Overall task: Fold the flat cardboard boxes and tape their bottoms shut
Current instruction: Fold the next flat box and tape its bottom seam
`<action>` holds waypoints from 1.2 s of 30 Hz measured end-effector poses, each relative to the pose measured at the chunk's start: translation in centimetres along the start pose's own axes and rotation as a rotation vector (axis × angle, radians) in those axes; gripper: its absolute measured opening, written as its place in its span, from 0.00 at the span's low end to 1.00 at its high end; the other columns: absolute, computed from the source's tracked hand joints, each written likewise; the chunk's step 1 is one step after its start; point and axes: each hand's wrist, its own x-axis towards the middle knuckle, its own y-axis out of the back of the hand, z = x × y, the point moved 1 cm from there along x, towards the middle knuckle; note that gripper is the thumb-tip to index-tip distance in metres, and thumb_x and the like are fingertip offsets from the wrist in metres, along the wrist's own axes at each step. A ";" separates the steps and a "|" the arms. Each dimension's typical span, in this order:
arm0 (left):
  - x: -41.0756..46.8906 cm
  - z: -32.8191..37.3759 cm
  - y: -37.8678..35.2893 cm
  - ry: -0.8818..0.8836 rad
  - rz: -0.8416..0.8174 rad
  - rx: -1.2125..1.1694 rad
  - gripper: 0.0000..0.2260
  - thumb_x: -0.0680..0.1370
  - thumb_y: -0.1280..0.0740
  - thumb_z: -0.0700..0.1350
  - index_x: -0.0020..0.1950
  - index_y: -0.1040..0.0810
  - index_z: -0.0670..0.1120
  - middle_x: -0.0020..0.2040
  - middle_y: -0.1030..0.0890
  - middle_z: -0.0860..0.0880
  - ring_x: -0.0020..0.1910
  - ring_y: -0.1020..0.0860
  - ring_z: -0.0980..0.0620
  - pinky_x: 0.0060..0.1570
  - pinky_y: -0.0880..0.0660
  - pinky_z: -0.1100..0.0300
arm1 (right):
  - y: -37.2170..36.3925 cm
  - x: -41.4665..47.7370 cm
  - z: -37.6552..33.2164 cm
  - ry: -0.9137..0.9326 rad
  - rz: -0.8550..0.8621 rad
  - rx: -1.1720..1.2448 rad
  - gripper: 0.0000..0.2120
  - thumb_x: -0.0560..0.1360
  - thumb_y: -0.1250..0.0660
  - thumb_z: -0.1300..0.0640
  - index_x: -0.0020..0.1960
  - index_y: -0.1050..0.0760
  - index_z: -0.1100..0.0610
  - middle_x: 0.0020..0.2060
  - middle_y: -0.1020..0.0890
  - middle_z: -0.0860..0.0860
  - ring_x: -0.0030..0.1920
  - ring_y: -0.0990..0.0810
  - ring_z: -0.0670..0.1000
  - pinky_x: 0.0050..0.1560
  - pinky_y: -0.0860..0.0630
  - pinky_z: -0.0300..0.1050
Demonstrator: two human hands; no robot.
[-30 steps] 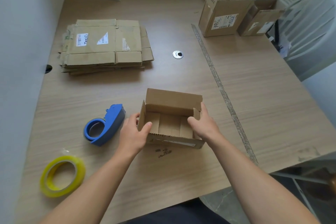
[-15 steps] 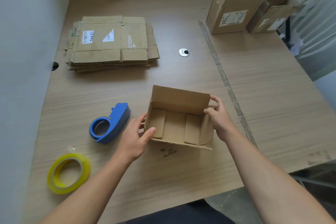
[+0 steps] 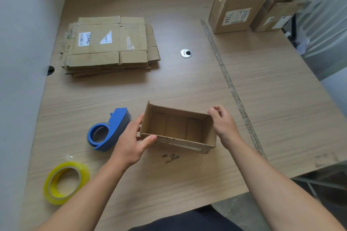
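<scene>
A small open cardboard box (image 3: 176,129) stands near the table's front edge with its opening turned up, its bottom flaps visible inside. My left hand (image 3: 129,142) grips its left wall, thumb on the near rim and fingers along the outside. My right hand (image 3: 224,127) holds the right wall, fingers curled at the far right corner. A stack of flat cardboard boxes (image 3: 109,45) lies at the back left. A blue tape dispenser (image 3: 110,130) sits just left of my left hand.
A yellow tape roll (image 3: 65,182) lies at the front left. Two folded boxes (image 3: 236,5) (image 3: 276,11) stand at the back right beside a white chair (image 3: 323,24). A metal grommet (image 3: 185,53) and a worn strip (image 3: 231,84) mark the tabletop.
The box has turned so its opening faces up, and its tall back flap no longer stands up. My right hand moved from the box's front rim to its outer right wall.
</scene>
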 end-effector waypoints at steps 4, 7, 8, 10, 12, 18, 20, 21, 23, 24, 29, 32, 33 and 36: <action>0.2 -0.1 -0.2 0.017 -0.011 0.046 0.34 0.76 0.28 0.54 0.77 0.41 0.64 0.63 0.29 0.62 0.58 0.36 0.82 0.48 0.33 0.80 | 0.1 -0.2 -0.1 0.002 -0.034 0.029 0.10 0.82 0.38 0.47 0.54 0.20 0.51 0.52 0.17 0.46 0.54 0.23 0.45 0.50 0.29 0.38; 0.0 0.1 -0.1 0.029 0.001 -0.001 0.34 0.75 0.27 0.54 0.77 0.40 0.64 0.67 0.30 0.62 0.62 0.34 0.77 0.51 0.32 0.77 | 0.2 -0.6 -0.1 0.020 -0.067 0.080 0.11 0.83 0.39 0.48 0.58 0.21 0.51 0.54 0.19 0.43 0.59 0.23 0.44 0.54 0.30 0.36; 0.0 0.1 -0.1 0.023 0.007 -0.013 0.34 0.75 0.27 0.55 0.77 0.40 0.63 0.67 0.30 0.63 0.62 0.34 0.76 0.52 0.34 0.80 | 0.3 -0.8 -0.2 0.024 -0.073 0.095 0.13 0.83 0.40 0.47 0.61 0.21 0.51 0.56 0.20 0.41 0.60 0.24 0.44 0.56 0.30 0.37; -0.2 0.1 -0.1 -0.005 0.011 -0.030 0.33 0.74 0.26 0.55 0.75 0.39 0.65 0.65 0.30 0.67 0.61 0.34 0.78 0.51 0.37 0.84 | 0.6 -1.1 -0.3 0.014 -0.082 0.118 0.17 0.83 0.40 0.46 0.67 0.25 0.51 0.61 0.22 0.41 0.64 0.26 0.43 0.63 0.30 0.42; -0.3 -0.1 -0.1 0.011 -0.004 -0.027 0.34 0.74 0.26 0.54 0.76 0.38 0.61 0.67 0.31 0.66 0.63 0.34 0.76 0.51 0.37 0.84 | 1.0 -1.4 -0.2 0.009 -0.094 0.114 0.19 0.83 0.41 0.45 0.71 0.28 0.48 0.66 0.24 0.42 0.67 0.27 0.43 0.67 0.30 0.47; -0.2 0.2 0.2 0.009 -0.022 -0.052 0.32 0.73 0.25 0.56 0.72 0.36 0.68 0.64 0.27 0.64 0.62 0.31 0.74 0.50 0.35 0.82 | 1.7 -2.0 0.1 0.011 -0.103 0.139 0.18 0.83 0.42 0.44 0.72 0.30 0.45 0.67 0.25 0.40 0.61 0.28 0.31 0.57 0.24 0.45; -0.2 0.2 0.5 0.013 -0.035 -0.048 0.32 0.71 0.27 0.61 0.72 0.36 0.68 0.64 0.25 0.63 0.62 0.28 0.69 0.51 0.32 0.78 | 2.0 -2.2 0.3 0.004 -0.104 0.136 0.19 0.83 0.43 0.43 0.72 0.30 0.45 0.68 0.26 0.42 0.65 0.27 0.38 0.57 0.24 0.46; -0.2 0.1 0.6 0.016 -0.043 -0.048 0.32 0.70 0.28 0.62 0.72 0.35 0.69 0.64 0.25 0.63 0.63 0.28 0.68 0.53 0.31 0.75 | 2.2 -2.3 0.5 -0.001 -0.101 0.136 0.19 0.83 0.43 0.43 0.72 0.30 0.45 0.68 0.26 0.43 0.67 0.27 0.41 0.57 0.24 0.48; -0.3 -0.2 0.6 0.020 -0.066 -0.050 0.33 0.69 0.28 0.63 0.73 0.34 0.66 0.65 0.24 0.63 0.64 0.27 0.64 0.59 0.30 0.66 | 2.7 -2.8 1.2 -0.012 -0.087 0.141 0.18 0.83 0.43 0.43 0.70 0.29 0.45 0.66 0.24 0.44 0.66 0.26 0.44 0.57 0.23 0.48; -0.3 -0.4 0.6 0.026 -0.076 -0.049 0.33 0.69 0.28 0.63 0.73 0.33 0.64 0.64 0.24 0.63 0.63 0.26 0.63 0.60 0.29 0.62 | 3.0 -3.1 1.6 -0.024 -0.084 0.153 0.16 0.83 0.43 0.44 0.68 0.28 0.44 0.64 0.23 0.44 0.65 0.25 0.44 0.56 0.23 0.49; -0.6 -1.0 -0.1 0.106 -0.100 -0.114 0.21 0.67 0.26 0.58 0.58 0.25 0.67 0.56 0.20 0.63 0.57 0.23 0.63 0.55 0.25 0.61 | 4.5 -4.9 4.7 -0.154 -0.139 0.221 0.12 0.81 0.36 0.57 0.61 0.23 0.45 0.57 0.17 0.48 0.62 0.20 0.50 0.57 0.22 0.54; -0.4 -1.1 -0.7 0.114 -0.087 -0.140 0.16 0.71 0.24 0.48 0.56 0.22 0.60 0.53 0.19 0.62 0.54 0.22 0.65 0.52 0.26 0.64 | 4.5 -6.4 5.6 -0.133 -0.321 0.117 0.23 0.77 0.32 0.61 0.68 0.28 0.44 0.63 0.20 0.47 0.64 0.22 0.47 0.56 0.22 0.46; -0.4 -1.0 -0.9 0.111 -0.074 -0.138 0.16 0.73 0.24 0.46 0.56 0.22 0.59 0.52 0.19 0.60 0.54 0.22 0.65 0.51 0.27 0.67 | 4.2 -6.9 5.5 -0.101 -0.401 0.062 0.28 0.74 0.31 0.59 0.71 0.30 0.43 0.65 0.22 0.44 0.65 0.24 0.44 0.57 0.24 0.42; 0.0 -0.3 -1.3 0.095 -0.036 -0.135 0.16 0.74 0.25 0.45 0.59 0.22 0.57 0.53 0.19 0.60 0.54 0.23 0.67 0.49 0.28 0.71 | 2.9 -7.7 5.3 -0.037 -0.431 -0.036 0.37 0.69 0.24 0.53 0.74 0.35 0.43 0.67 0.25 0.36 0.69 0.29 0.39 0.65 0.30 0.39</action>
